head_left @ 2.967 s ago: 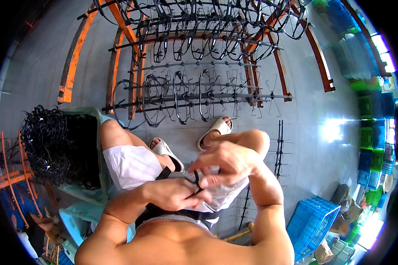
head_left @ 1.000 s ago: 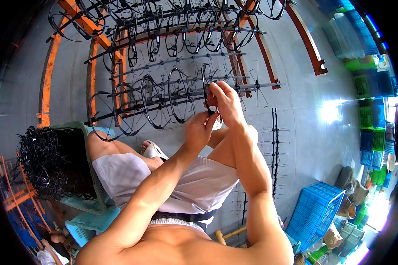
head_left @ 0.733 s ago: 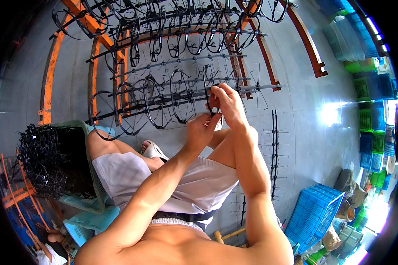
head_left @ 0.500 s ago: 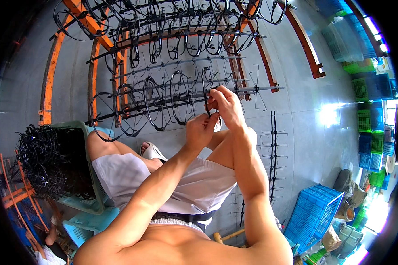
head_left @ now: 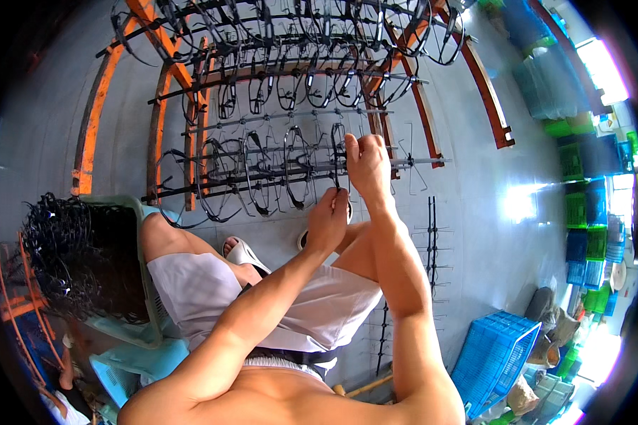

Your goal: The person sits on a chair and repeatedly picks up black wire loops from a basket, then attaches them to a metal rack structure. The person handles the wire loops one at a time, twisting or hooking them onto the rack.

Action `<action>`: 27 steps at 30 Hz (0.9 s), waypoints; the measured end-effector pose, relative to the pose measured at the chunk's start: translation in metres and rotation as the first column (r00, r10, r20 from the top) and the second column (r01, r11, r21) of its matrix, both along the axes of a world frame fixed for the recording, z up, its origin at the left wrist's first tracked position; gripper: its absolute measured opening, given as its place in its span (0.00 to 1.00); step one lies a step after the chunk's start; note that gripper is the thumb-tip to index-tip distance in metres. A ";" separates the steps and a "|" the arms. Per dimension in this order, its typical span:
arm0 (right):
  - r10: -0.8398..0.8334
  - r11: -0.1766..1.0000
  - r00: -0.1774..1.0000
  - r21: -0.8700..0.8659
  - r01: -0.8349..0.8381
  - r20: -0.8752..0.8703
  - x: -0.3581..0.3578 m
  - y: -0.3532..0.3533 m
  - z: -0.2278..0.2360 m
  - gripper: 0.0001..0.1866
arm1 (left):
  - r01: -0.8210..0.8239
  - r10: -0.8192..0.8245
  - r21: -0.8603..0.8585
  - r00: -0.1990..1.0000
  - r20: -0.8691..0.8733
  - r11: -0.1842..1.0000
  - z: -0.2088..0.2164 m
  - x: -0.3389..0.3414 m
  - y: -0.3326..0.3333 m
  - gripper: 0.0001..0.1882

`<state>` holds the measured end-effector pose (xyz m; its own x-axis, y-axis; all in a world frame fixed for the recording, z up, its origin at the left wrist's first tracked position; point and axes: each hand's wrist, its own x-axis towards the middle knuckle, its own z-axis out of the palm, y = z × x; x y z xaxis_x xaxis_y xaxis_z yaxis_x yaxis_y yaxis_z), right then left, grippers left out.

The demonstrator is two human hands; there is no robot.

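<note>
A thin black curved frame (head_left: 336,157), like a spectacle frame, hangs upright at the right part of a dark rod (head_left: 262,175) fitted with wire hooks. My left hand (head_left: 329,221) pinches its lower end, below the rod. Beside the frame's upper part, my right hand (head_left: 370,166) is closed with bent fingers near the rod; whether anything is in its grip is hidden. To the left, several similar black frames (head_left: 294,166) hang along the same rod. A bare wire hook (head_left: 412,159) sticks out right of my right hand.
An orange rack (head_left: 92,120) carries more rods of black frames at the back. Left of my knee stands a green-grey crate (head_left: 149,283) heaped with black frames (head_left: 64,262). A hooked rod (head_left: 432,248) lies on the floor at right, near a blue crate (head_left: 493,361).
My hands have drawn apart: the right has risen relative to the rod, the left has slid down to the frame's lower end. The whole view has shifted slightly.
</note>
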<state>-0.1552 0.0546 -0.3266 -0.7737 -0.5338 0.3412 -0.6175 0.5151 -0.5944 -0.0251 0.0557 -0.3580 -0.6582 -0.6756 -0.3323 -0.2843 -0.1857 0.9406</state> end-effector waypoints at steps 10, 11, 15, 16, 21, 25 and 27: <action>0.224 0.974 0.211 -0.224 -0.024 0.951 -0.042 -0.039 -0.010 0.11 | 0.210 -0.312 -0.557 0.945 -0.095 0.804 -0.078 0.001 -0.004 0.22; 0.218 0.973 0.173 -0.227 0.035 0.961 -0.051 -0.030 -0.020 0.10 | 0.201 -0.243 -0.425 0.969 -0.047 0.882 -0.064 0.008 0.003 0.22; 0.303 0.952 0.060 -0.305 0.023 0.951 -0.059 -0.003 -0.024 0.12 | 0.384 -0.406 -0.240 0.913 -0.046 0.891 0.038 0.097 -0.023 0.19; 0.269 0.960 0.113 -0.275 0.044 0.957 -0.053 -0.006 -0.021 0.13 | 0.449 -0.492 -0.254 0.860 -0.136 0.856 0.058 0.143 -0.045 0.18; 0.291 0.949 0.308 -0.233 -0.212 0.906 -0.027 -0.029 0.006 0.17 | -0.317 0.312 0.039 0.894 -0.321 0.948 0.025 0.345 -0.149 0.10; 0.034 0.955 0.638 0.162 -0.247 0.770 -0.093 -0.007 -0.008 0.20 | -0.231 0.679 -0.639 0.268 0.684 0.734 -0.070 0.483 -0.212 0.17; 0.077 0.969 0.905 0.181 -0.166 0.418 -0.058 -0.020 0.002 0.21 | -0.156 0.665 -0.648 0.107 0.739 0.745 -0.112 0.506 -0.207 0.20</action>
<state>-0.2128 0.0345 -0.3245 -0.7452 -0.6566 -0.1162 -0.4118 0.5902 -0.6943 0.4805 -0.1510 -0.4703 0.3615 -0.9259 -0.1097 -0.9250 -0.3709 0.0829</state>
